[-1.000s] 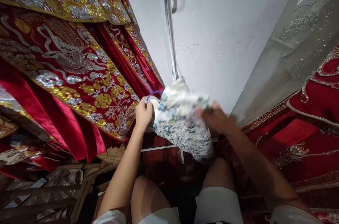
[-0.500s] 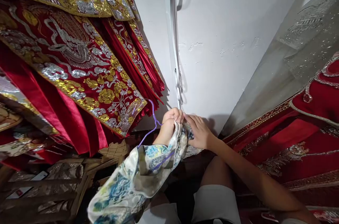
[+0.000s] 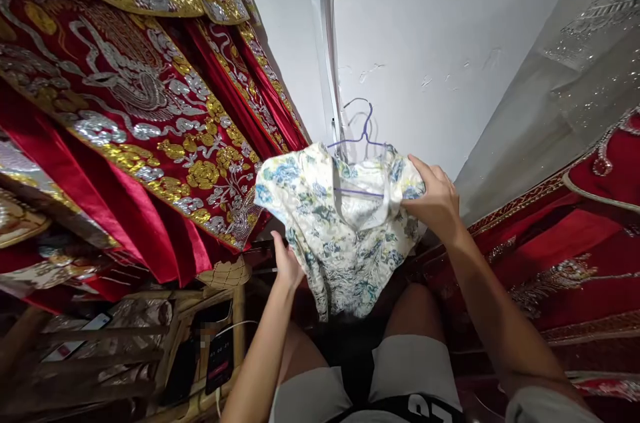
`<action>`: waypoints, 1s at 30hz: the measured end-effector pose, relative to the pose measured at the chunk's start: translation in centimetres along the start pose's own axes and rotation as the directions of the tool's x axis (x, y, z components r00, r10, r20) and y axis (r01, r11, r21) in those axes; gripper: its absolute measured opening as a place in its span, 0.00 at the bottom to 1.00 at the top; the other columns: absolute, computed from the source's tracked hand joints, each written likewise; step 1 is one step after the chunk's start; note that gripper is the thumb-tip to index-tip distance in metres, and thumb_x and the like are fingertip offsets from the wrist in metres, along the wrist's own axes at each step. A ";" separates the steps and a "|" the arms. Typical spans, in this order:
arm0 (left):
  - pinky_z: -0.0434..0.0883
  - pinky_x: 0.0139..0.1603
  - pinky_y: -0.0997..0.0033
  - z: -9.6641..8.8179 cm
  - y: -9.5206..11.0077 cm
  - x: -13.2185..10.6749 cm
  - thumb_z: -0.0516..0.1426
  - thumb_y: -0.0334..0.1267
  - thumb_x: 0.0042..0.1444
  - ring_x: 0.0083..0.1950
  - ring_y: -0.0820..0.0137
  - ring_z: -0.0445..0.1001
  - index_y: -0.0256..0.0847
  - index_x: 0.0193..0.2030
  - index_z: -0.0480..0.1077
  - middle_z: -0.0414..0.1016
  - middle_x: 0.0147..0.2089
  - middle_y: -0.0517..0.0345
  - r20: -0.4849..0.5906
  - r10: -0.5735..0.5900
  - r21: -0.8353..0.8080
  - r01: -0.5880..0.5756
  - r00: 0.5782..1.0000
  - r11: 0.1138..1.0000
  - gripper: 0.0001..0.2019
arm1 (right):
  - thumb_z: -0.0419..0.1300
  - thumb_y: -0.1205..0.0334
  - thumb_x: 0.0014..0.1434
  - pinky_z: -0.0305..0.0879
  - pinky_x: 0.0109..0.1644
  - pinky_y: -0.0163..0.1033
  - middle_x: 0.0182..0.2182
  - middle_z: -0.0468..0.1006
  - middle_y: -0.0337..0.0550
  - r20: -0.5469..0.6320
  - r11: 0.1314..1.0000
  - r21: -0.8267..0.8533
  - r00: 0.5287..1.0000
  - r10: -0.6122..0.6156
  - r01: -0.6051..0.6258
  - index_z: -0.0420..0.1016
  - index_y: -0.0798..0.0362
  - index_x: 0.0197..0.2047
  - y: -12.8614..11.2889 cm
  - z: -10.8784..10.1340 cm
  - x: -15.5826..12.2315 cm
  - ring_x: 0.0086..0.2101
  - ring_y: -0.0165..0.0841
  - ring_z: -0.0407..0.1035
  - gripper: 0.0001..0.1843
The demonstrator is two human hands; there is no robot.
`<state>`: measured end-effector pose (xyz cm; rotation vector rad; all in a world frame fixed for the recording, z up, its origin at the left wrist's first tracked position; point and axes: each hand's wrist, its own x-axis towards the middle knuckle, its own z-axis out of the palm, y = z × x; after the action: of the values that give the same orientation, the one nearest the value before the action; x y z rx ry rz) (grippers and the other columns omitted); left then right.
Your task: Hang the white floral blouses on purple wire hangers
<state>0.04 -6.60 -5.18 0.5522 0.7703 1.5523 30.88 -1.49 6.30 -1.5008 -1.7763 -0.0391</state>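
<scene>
Floral top [image 3: 340, 249] on purple hanger [image 3: 365, 134] lies between hands, long axis roughly up-down; right hand [image 3: 434, 195] grips its sleeve [image 3: 409, 177], left hand [image 3: 289, 267] at opposite side, fingers hidden, can't tell grip.

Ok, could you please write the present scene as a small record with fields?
Garment: floral short-sleeved top on purple hanger
Left hand: at the top's side, thumb visible, grip unclear
Right hand: fingers holding the sleeve
Behind: white wall
Left side: red embroidered cloth, gold and silver
Lower left: phone with lit screen
</scene>
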 end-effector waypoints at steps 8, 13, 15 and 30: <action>0.56 0.76 0.52 -1.8 -7.0 -4.5 0.73 0.45 0.42 0.70 0.52 0.68 0.40 0.59 0.74 0.77 0.62 0.46 -0.115 0.015 0.415 0.034 0.993 0.909 0.35 | 0.63 0.65 0.48 0.60 0.60 0.60 0.59 0.68 0.54 0.085 0.975 -0.021 0.972 -0.219 0.222 0.55 0.45 0.75 -0.9 2.5 -1.4 0.57 0.57 0.63 0.51; 0.59 0.74 0.50 -2.9 -7.4 -6.6 0.72 0.48 0.44 0.69 0.51 0.70 0.41 0.63 0.72 0.78 0.60 0.43 -0.157 -0.040 0.412 0.102 0.987 0.905 0.38 | 0.59 0.53 0.62 0.60 0.64 0.58 0.64 0.67 0.56 -0.187 0.949 0.289 0.964 0.187 -0.128 0.69 0.48 0.64 1.9 6.0 -9.5 0.63 0.52 0.61 0.28; 0.57 0.75 0.50 -3.1 -7.0 -7.0 0.72 0.48 0.44 0.69 0.52 0.69 0.42 0.63 0.71 0.78 0.61 0.43 -0.170 -0.059 0.425 0.127 0.984 0.896 0.38 | 0.58 0.47 0.63 0.66 0.57 0.54 0.53 0.76 0.56 -0.122 0.791 0.500 0.876 0.467 -0.352 0.74 0.51 0.53 2.2 8.1 -13.7 0.53 0.49 0.69 0.21; 0.62 0.72 0.50 -3.2 -6.9 -8.7 0.69 0.51 0.50 0.69 0.49 0.69 0.43 0.61 0.70 0.76 0.62 0.44 -0.260 0.111 0.593 0.068 0.959 0.802 0.33 | 0.56 0.50 0.62 0.54 0.30 0.38 0.19 0.63 0.37 0.627 0.413 0.694 0.777 0.057 -0.590 0.61 0.51 0.21 -3.9 12.6 -17.3 0.24 0.31 0.58 0.21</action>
<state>3.44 -15.58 -11.68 0.8067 1.5112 1.4076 20.54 -10.60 -10.54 -1.0463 -1.3765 1.4402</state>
